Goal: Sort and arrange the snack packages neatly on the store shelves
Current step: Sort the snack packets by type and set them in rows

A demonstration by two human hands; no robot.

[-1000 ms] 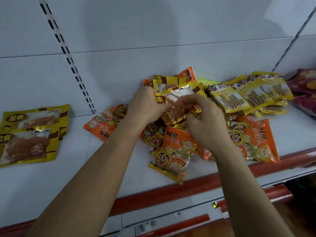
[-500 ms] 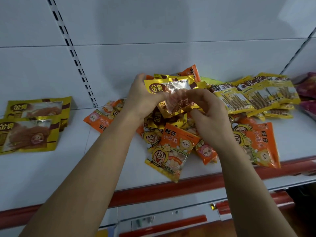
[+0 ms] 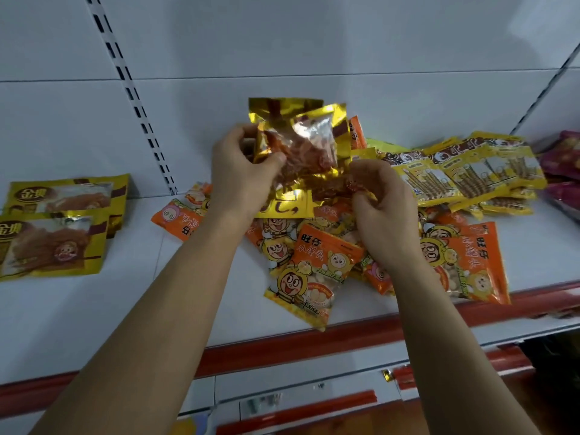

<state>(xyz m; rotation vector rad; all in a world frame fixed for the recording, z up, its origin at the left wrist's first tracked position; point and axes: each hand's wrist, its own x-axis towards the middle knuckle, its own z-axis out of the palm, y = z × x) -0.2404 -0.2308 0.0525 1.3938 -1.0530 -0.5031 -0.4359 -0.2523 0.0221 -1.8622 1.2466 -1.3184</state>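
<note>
So, step: pulling gold packs (image 3: 301, 142) from pile (image 3: 329, 262) | left hand (image 3: 243, 177) grips them, right hand (image 3: 384, 211) pinches one | next, I'd guess: onto matching stack (image 3: 59, 221) on the left

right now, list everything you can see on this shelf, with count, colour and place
gold packets: at least two, gold foil, lifted above the pile
stacked gold packets: at least two, gold, shelf far left
orange packets: several, orange and yellow, pile at centre
yellow packets: several, yellow, right rear
purple packets: count unclear, far right edge
shelf: one, white, red front strip
left hand: grips the gold packets
right hand: pinches their lower edge
</note>
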